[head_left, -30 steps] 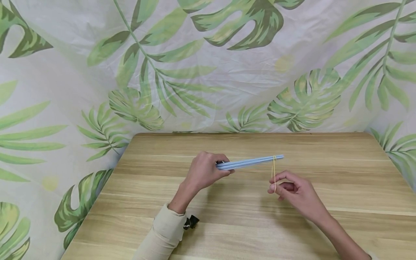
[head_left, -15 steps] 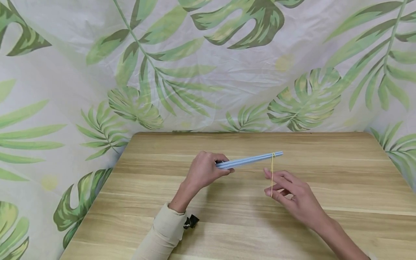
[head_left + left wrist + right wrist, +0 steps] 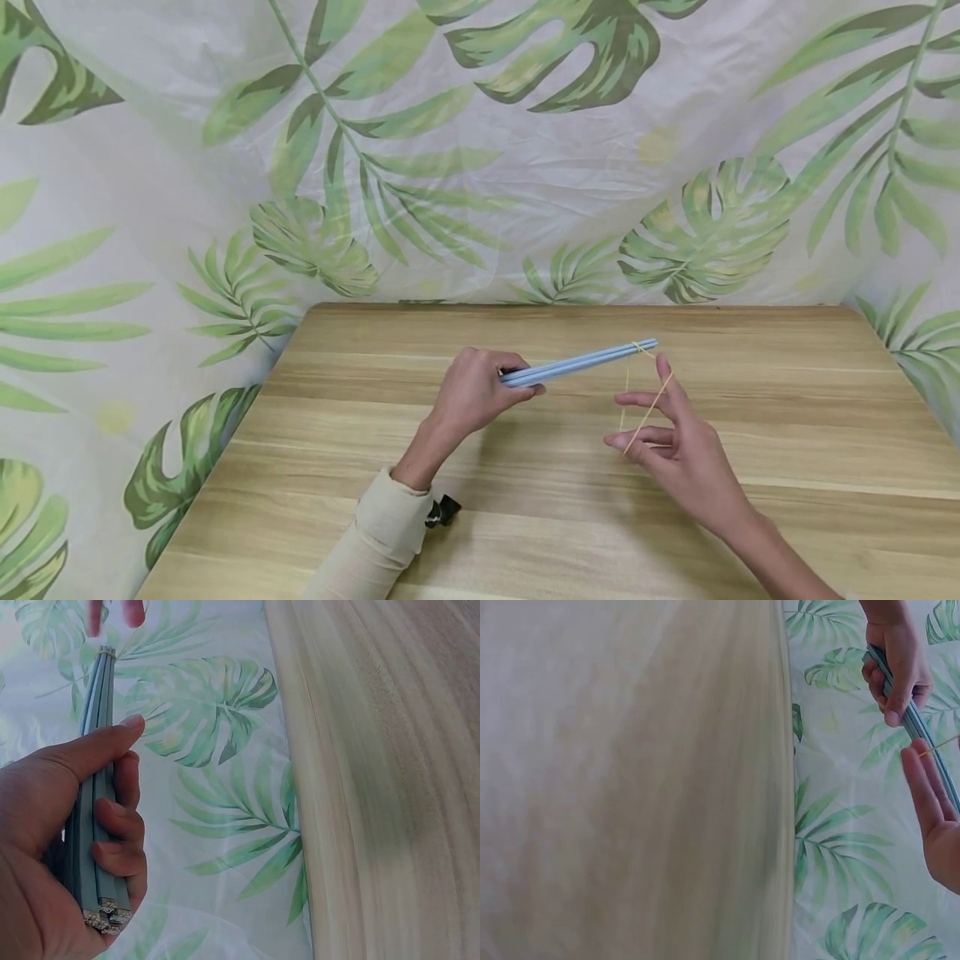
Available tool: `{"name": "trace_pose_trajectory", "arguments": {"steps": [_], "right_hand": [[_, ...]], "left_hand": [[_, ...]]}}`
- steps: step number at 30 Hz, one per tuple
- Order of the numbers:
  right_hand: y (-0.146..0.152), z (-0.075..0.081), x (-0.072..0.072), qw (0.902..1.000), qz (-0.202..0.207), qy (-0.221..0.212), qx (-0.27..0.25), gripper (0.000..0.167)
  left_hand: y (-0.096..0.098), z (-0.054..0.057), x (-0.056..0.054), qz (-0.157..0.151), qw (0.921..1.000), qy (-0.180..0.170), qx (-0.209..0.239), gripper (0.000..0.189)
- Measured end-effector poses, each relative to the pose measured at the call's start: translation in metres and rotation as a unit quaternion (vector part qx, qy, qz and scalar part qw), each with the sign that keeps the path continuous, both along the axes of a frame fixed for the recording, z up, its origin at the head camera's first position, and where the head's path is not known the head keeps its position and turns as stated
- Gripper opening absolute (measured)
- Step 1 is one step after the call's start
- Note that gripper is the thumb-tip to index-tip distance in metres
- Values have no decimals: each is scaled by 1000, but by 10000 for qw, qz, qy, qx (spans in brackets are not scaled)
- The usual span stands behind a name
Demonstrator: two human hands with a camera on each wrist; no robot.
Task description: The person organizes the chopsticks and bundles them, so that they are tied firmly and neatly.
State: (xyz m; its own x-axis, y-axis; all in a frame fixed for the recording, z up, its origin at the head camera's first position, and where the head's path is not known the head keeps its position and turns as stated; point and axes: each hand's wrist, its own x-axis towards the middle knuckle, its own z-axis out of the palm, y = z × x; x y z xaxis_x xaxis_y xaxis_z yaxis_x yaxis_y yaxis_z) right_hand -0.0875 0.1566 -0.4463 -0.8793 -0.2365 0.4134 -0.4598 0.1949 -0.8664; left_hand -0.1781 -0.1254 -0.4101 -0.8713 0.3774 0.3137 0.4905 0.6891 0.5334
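Observation:
My left hand (image 3: pixel 472 390) grips a bundle of light-blue chopsticks (image 3: pixel 570 366) near one end. In the left wrist view the patterned ends of the chopsticks (image 3: pixel 109 915) show below the curled fingers. A thin yellow rubber band (image 3: pixel 649 408) wraps the far end of the bundle and stretches down to my right hand (image 3: pixel 693 450). The right hand's fingers are spread inside the band, the index finger raised and the thumb lower. The right wrist view shows two straight fingers (image 3: pixel 928 791) of that hand beside the chopsticks, with the band across them.
Both hands are above a wooden table (image 3: pixel 525 533). A leaf-patterned cloth (image 3: pixel 480 167) hangs behind and beside it. A small black object (image 3: pixel 444 510) is next to the left sleeve (image 3: pixel 382 525).
The right hand has spread its fingers and raised the index finger, stretching the band from one narrow loop into a wider, crossed shape. The chopsticks' far end has tilted up slightly.

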Motion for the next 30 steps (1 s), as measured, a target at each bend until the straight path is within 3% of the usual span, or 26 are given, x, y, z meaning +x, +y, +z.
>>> {"name": "trace_pose_trajectory", "arguments": {"steps": [2,6,10,13,18,25,30], "right_hand": [[2,1,0,9971,226,-578,-451,108],[5,3,-1,9798,525,-1599,-1078,89],[6,2,-3,9649,727,-2120,-1368,77],[6,0,-5,9609,815,-2252,-1387,70],[14,-2,-8,9643,798,-2188,-1262,66],[27,5,-14,9562,1023,-2150,-1705,57],[35,9,-16,9609,818,-2169,-1515,51]], "left_hand": [[1,-1,0,-13,9999,106,9,16],[3,-3,0,-159,9994,292,69,15],[5,-6,1,-486,9982,319,136,16],[4,-7,0,-768,9964,347,61,17],[-4,-3,-5,-1121,9926,473,-44,14],[-14,0,-10,-1488,9874,518,138,14],[-15,0,-11,-1720,9819,794,37,13]]}}
